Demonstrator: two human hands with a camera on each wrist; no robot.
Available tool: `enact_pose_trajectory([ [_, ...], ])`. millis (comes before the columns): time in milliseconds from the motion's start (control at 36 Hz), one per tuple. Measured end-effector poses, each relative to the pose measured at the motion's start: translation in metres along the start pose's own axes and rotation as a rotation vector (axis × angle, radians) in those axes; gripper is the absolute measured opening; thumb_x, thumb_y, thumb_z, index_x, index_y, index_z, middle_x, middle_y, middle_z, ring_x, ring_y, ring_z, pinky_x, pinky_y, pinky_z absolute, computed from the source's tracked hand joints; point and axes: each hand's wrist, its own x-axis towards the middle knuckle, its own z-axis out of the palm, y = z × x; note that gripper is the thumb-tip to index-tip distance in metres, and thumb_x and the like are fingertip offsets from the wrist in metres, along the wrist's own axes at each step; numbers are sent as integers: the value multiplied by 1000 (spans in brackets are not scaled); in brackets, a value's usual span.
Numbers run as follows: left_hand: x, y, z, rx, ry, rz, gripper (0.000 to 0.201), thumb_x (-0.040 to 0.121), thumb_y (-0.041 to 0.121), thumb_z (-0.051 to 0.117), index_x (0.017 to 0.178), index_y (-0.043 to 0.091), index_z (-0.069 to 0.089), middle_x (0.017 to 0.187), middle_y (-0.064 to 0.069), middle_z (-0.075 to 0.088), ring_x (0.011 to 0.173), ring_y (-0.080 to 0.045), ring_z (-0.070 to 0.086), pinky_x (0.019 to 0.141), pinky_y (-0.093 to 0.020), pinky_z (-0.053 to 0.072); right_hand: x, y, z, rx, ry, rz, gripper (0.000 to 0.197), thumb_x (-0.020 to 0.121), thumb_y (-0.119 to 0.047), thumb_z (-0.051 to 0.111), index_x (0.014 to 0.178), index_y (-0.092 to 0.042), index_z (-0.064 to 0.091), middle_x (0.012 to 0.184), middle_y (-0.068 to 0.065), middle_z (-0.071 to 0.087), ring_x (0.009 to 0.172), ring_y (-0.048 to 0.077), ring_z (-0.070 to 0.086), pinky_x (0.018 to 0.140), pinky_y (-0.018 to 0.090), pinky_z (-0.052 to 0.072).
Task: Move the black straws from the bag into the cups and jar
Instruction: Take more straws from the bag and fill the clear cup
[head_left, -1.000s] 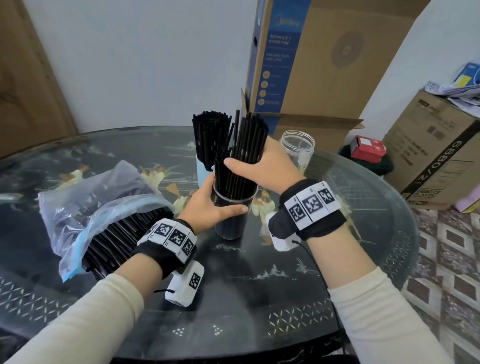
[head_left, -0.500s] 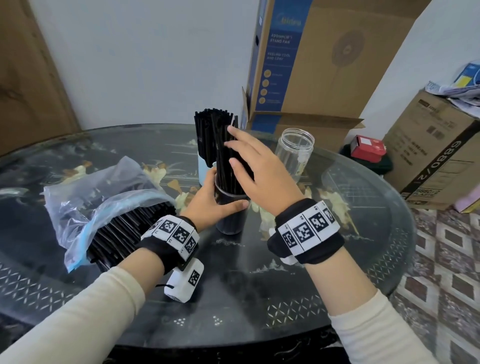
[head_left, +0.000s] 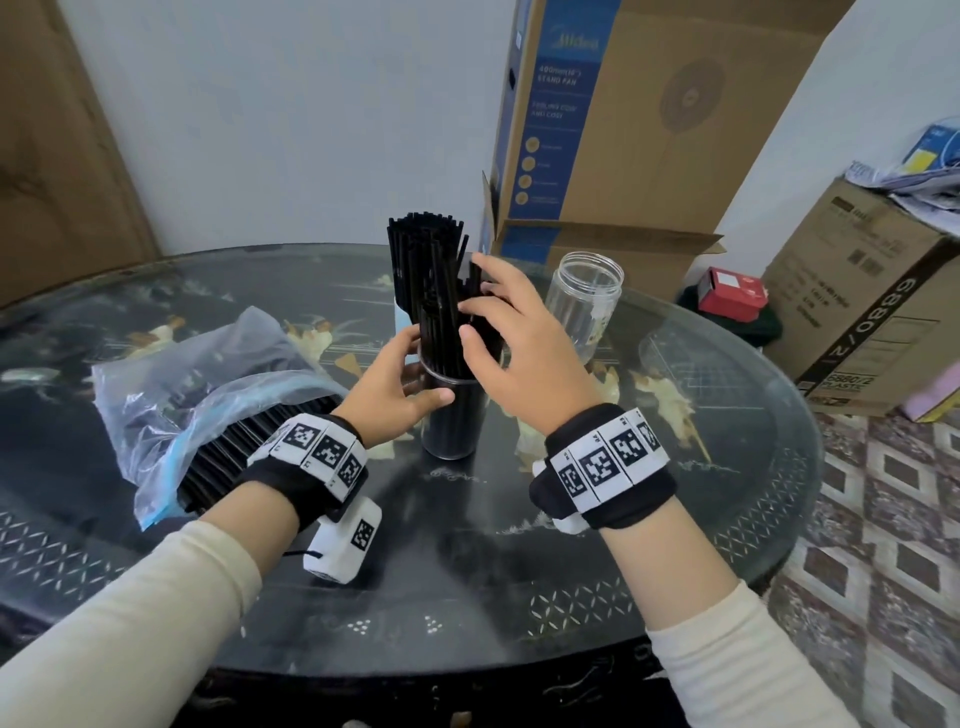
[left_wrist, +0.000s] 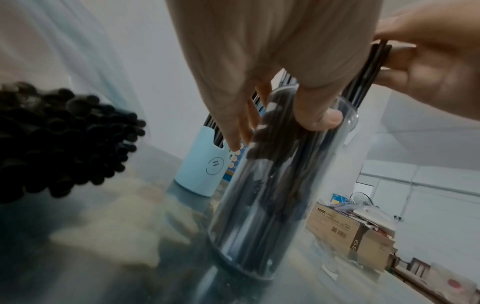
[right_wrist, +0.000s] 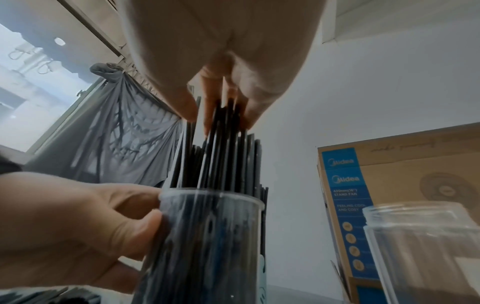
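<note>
in clear cup (head_left: 451, 423) | black straws (head_left: 441, 332) stand vertical | left hand (head_left: 389, 395) holds cup

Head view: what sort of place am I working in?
Likely a room in a home, partly used for storage: a round, decorated glass-topped table, a fan box and another carton by the wall, and patterned floor tiles.

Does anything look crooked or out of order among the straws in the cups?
Yes: in the clear cup that the left hand holds, the straws stand uneven, some higher and leaning, where the right hand pinches their tops.
</note>
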Motion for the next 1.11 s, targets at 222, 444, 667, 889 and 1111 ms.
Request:
enact_pose_trajectory([
  [222,1,1,0,-14,22,-7,60,82,-3,68,125,26,37,110,15,50,90,14,60,77,-11,50,7,-9,-10,2,106,-59,39,93,-7,56,132,-5,55,133,7,53,124,15,50,104,22,41],
  [444,0,5,1,-17,28,-6,59,82,-4,68,125,21,37,107,13,49,84,19,58,71,-8,49,0,-5,5,-113,78,-99,30,89,-2,55,116,-2,66,118,11,64,115,21,57,103,31,43],
  [667,1,6,0,-9,40,-24,60,81,-1,71,129,17,39,106,12,49,86,12,58,70,-7,48,25,-27,-12,-5,37,-137,61,97,-11,48,153,-8,23,162,9,15,145,0,12,115,15,15],
  [889,2,4,-3,7,40,-26,61,80,2,72,124,24,37,108,12,48,93,2,56,71,-8,49,33,-12,6,-196,16,-141,33,95,-11,52,126,-2,60,130,11,58,119,24,56,103,34,44],
  [1111,4,-3,-2,-30,33,-1,62,79,0,73,125,23,39,108,10,49,96,-7,59,75,-15,53,4,3,8,-183,-6,-110,42,98,-18,50,139,-6,50,144,9,50,133,21,45,114,32,33],
])
